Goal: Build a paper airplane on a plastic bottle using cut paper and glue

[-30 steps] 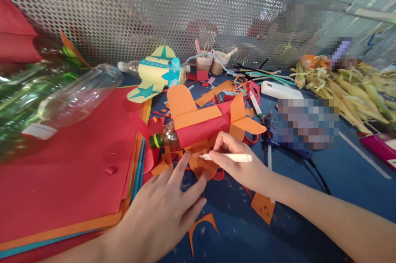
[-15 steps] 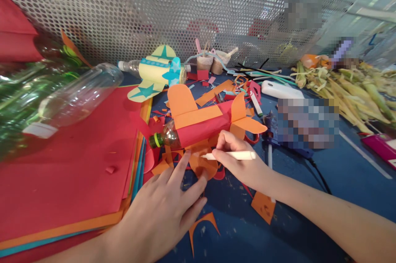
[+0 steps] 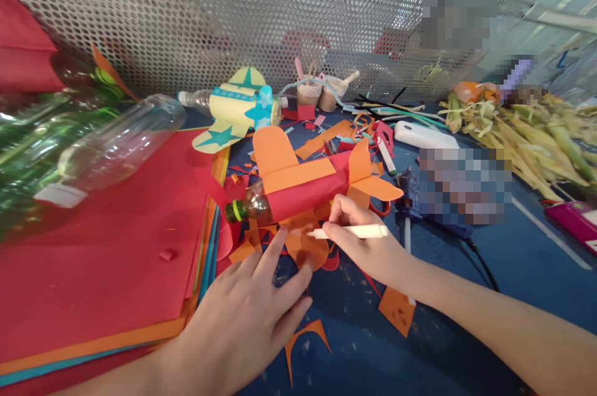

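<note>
In the head view a plastic bottle wrapped in red paper (image 3: 303,193) lies on its side, with orange paper wings and tail fins and a green cap at its left end. My right hand (image 3: 366,240) grips a white marker (image 3: 366,232), its tip at the near orange wing (image 3: 305,244). Fingers spread, my left hand (image 3: 254,303) rests its fingertips on that wing's left and lower edges. Orange and red paper scraps lie under and around the bottle. Behind it is a finished-looking bottle plane (image 3: 236,107) in pale yellow paper with blue stars.
Coloured paper sheets (image 3: 116,259) are stacked at left, with clear and green bottles (image 3: 125,141) on and behind them. A blue glue gun (image 3: 410,197) with a black cord lies right of the tail. Corn husks (image 3: 527,135) fill the far right; a perforated metal panel (image 3: 209,10) stands behind.
My right hand and the marker have shifted very slightly to the right along the orange wing. My left hand and the bottle stay in place.
</note>
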A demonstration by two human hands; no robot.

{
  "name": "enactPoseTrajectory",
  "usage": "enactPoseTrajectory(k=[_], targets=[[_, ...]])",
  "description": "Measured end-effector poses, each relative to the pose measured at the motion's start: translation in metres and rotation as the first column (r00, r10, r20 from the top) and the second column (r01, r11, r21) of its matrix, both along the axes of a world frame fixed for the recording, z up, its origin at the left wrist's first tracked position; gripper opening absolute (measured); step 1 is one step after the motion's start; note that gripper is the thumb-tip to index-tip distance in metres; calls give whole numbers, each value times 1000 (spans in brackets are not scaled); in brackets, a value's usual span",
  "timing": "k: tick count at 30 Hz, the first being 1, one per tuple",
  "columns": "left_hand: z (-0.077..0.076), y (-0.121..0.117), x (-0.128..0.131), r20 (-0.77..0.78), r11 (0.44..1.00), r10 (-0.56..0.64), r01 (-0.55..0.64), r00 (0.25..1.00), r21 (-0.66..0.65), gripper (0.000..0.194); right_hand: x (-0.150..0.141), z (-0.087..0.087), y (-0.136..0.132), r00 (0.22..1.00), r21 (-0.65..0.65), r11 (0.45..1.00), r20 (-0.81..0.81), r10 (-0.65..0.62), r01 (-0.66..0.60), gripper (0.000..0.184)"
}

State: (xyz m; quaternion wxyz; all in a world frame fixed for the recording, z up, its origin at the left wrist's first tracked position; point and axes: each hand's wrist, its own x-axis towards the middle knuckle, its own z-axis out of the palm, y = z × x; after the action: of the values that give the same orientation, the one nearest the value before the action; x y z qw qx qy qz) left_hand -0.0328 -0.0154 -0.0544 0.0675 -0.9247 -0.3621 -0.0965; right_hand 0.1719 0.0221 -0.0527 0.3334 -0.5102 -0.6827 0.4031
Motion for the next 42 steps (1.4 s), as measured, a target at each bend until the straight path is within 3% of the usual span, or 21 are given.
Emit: enactPoseTrajectory(k=[19, 42], targets=[[-2, 1, 0, 21, 1000, 6, -6, 1000, -16, 35, 0, 2, -1, 1000, -11, 1000, 25, 6, -6, 20], [-2, 2, 1, 2, 1000, 1, -1, 1000, 9, 35, -1, 2, -2, 997, 62, 998, 74, -33, 28, 20]])
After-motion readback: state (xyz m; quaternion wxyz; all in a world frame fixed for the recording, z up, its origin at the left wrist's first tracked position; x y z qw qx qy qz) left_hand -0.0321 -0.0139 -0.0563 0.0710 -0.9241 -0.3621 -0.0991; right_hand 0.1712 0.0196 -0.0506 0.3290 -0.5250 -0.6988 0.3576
